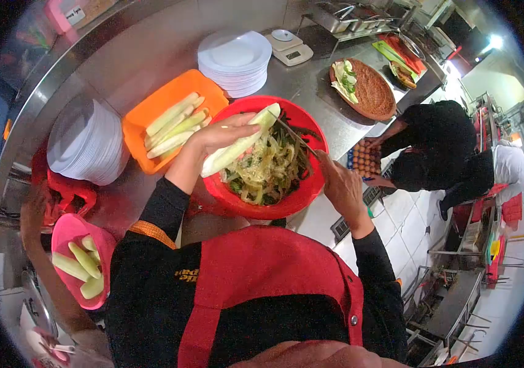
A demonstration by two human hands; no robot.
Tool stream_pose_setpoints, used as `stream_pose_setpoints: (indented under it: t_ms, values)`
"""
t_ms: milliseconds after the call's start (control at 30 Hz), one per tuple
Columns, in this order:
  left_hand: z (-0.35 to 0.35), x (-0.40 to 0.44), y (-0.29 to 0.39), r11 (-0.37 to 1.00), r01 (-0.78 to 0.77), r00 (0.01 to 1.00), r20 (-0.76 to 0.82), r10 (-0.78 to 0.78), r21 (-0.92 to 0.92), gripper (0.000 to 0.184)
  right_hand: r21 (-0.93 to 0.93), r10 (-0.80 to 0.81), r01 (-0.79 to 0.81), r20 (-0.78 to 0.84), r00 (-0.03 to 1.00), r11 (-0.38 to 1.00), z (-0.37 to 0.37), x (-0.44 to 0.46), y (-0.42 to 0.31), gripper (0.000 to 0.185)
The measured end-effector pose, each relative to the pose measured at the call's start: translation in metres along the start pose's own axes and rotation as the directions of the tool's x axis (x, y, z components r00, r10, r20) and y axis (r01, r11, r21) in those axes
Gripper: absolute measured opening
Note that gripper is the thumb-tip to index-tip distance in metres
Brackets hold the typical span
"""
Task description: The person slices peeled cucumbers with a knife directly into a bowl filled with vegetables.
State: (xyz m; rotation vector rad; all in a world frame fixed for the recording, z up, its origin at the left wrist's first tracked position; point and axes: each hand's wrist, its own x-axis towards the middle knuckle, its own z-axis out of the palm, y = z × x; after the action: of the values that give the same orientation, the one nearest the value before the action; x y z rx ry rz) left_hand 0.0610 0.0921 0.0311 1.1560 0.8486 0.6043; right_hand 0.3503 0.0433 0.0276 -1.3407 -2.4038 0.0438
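My left hand is wrapped around a long, pale peeled cucumber, held tilted above a red bowl. In my right hand is a knife, its thin blade reaching to the cucumber's upper end. Below them, the bowl holds a heap of pale and dark green strips, which look like peelings. Beside the bowl, an orange basket contains several peeled cucumbers.
Stacked white plates and a kitchen scale stand behind. More plates and a pink bowl of cucumber pieces are at left, near another person's arm. Rightward, a clay dish and a person with an egg tray.
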Motion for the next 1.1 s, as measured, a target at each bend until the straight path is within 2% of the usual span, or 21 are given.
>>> stream_pose_setpoints:
  t_ms: [267, 333, 467, 533, 633, 767, 900, 967, 1000, 1033, 1100]
  values:
    - [0.002, 0.004, 0.002, 1.000, -0.022, 1.000, -0.011, 0.022, 0.013, 0.040, -0.011, -0.061, 0.062, 0.050, 0.997, 0.998, -0.009, 0.001, -0.007, 0.037]
    - [0.002, 0.003, 0.005, 1.000, -0.022, 0.999, 0.027, 0.022, -0.016, 0.040, 0.005, 0.007, -0.008, 0.043, 0.999, 1.000, -0.012, 0.003, -0.005, 0.033]
    - [0.002, 0.005, 0.007, 1.000, -0.003, 1.000, 0.027, 0.002, 0.018, 0.041, -0.014, 0.031, -0.030, 0.041, 0.999, 0.999, -0.007, 0.003, 0.001, 0.033]
    - [-0.001, 0.008, 0.004, 1.000, -0.010, 0.998, 0.064, 0.012, -0.025, 0.041, 0.047, -0.099, 0.099, 0.002, 0.995, 0.994, -0.001, -0.001, 0.004, 0.039]
    - [-0.002, 0.008, 0.004, 0.998, 0.002, 0.996, 0.089, 0.003, -0.058, 0.040, 0.081, -0.066, 0.059, 0.079, 0.995, 0.995, -0.006, -0.001, 0.002, 0.039]
    - [-0.004, 0.011, 0.002, 0.999, -0.003, 0.992, 0.127, 0.009, -0.044, 0.041, 0.084, -0.009, 0.004, 0.058, 0.998, 0.996, -0.012, 0.002, 0.005, 0.038]
    - [0.000, 0.011, 0.008, 1.000, -0.021, 0.986, 0.166, 0.023, -0.016, 0.048, 0.032, -0.026, 0.023, 0.079, 0.997, 0.999, -0.005, -0.003, 0.008, 0.037]
    - [0.001, 0.012, 0.009, 0.975, -0.117, 0.984, 0.158, 0.088, 0.188, 0.052, 0.068, -0.088, 0.077, 0.188, 0.978, 0.995, -0.001, -0.007, 0.009, 0.040]
    - [-0.003, 0.013, 0.010, 0.970, -0.134, 0.976, 0.194, 0.094, 0.202, 0.055, 0.044, -0.096, 0.089, 0.212, 0.972, 0.995, -0.004, -0.006, 0.008, 0.043]
    - [-0.005, 0.012, 0.010, 0.970, -0.135, 0.974, 0.209, 0.092, 0.203, 0.055, 0.038, -0.082, 0.075, 0.211, 0.974, 0.996, -0.004, -0.005, 0.008, 0.043]
    - [-0.007, 0.012, 0.010, 0.959, -0.117, 0.973, 0.224, 0.058, 0.259, 0.052, 0.028, -0.044, 0.042, 0.102, 0.994, 0.999, -0.007, -0.006, 0.009, 0.043]
